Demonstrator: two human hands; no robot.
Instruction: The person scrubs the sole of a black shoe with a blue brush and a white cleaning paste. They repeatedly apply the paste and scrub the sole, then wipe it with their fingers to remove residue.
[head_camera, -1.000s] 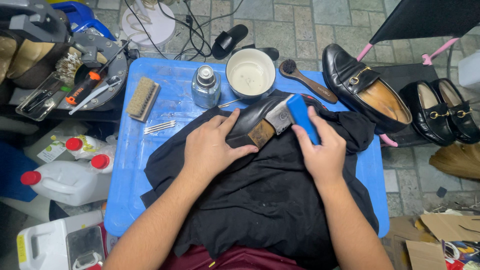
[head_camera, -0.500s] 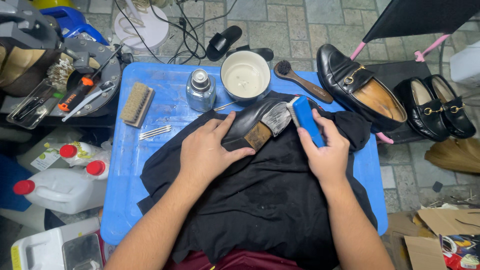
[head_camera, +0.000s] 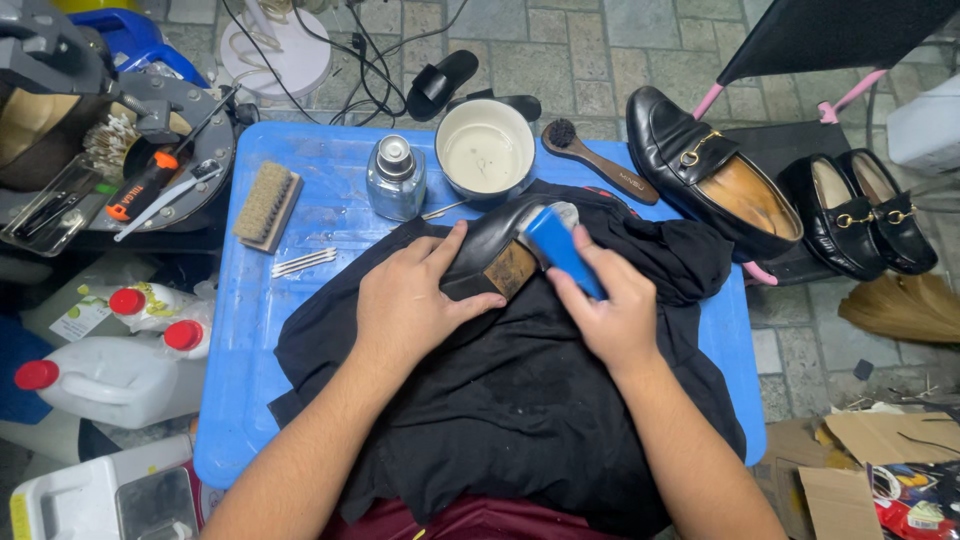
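A black leather shoe (head_camera: 495, 245) lies on its side on a black cloth (head_camera: 520, 400) spread over a blue table (head_camera: 240, 380), with its brown heel turned up. My left hand (head_camera: 410, 300) presses down on the shoe's upper and holds it still. My right hand (head_camera: 610, 315) grips a blue-handled brush (head_camera: 562, 248) whose head rests against the shoe near the heel.
A white bowl (head_camera: 485, 150), a small glass bottle (head_camera: 395, 180), a wooden dauber brush (head_camera: 600, 160), a bristle brush (head_camera: 265, 205) and cotton swabs (head_camera: 303, 262) lie on the table. Another black loafer (head_camera: 710, 170) sits at the right edge, a pair (head_camera: 860, 210) beyond. White jugs (head_camera: 100, 375) stand at the left.
My right hand and the blue brush have slid slightly left and down along the shoe near the heel. My left hand keeps its hold on the shoe.
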